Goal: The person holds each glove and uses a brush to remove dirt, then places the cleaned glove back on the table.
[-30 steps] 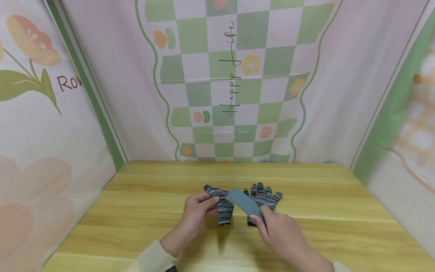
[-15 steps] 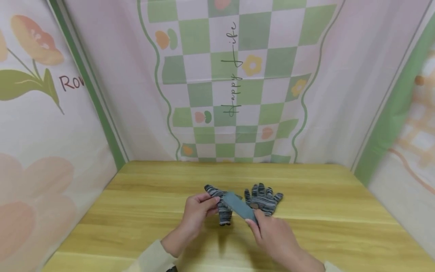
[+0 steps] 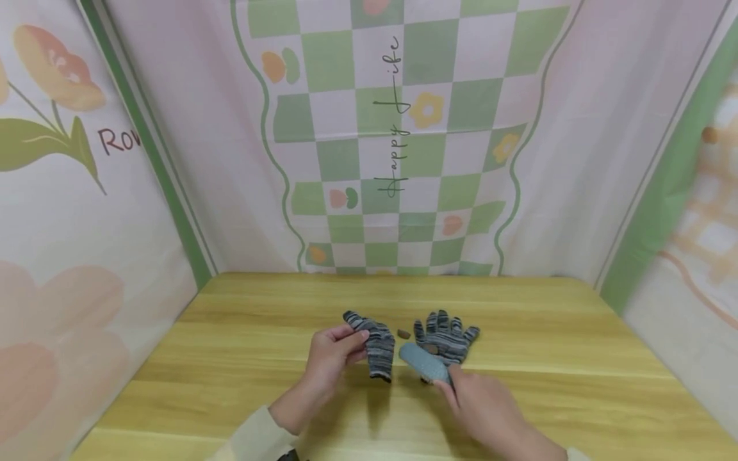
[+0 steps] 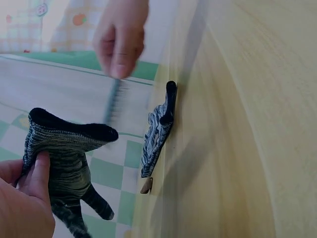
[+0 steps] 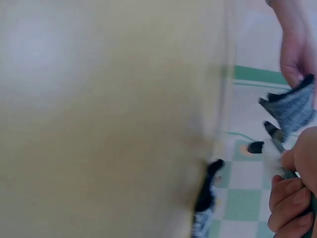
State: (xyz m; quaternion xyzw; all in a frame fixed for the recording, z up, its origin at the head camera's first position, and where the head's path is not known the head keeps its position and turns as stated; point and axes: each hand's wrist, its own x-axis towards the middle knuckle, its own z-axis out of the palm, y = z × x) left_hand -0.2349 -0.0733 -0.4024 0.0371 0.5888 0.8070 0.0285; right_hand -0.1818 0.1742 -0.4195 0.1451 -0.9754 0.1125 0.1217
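My left hand (image 3: 330,355) pinches a grey-and-black striped knit glove (image 3: 379,349) between thumb and fingers, held up above the table. In the left wrist view its dark cuff is uppermost and its fingers hang down. My right hand (image 3: 484,400) grips a blue-grey brush (image 3: 425,362), whose bristles (image 4: 118,101) are blurred in the left wrist view. The brush is apart from the held glove, in front of a second striped glove (image 3: 452,336) lying flat with fingers spread. A brown patch (image 3: 431,349) shows on that second glove, whose cuff is partly hidden by the brush.
A small brown piece (image 3: 403,333) lies on the wooden table (image 3: 259,320) between the two gloves. Printed cloth curtains (image 3: 392,147) stand behind the table and at both sides.
My right hand first swept the brush left across the held glove, then drew it back right and down. The small brown piece now shows on the table. The held glove has turned slightly.
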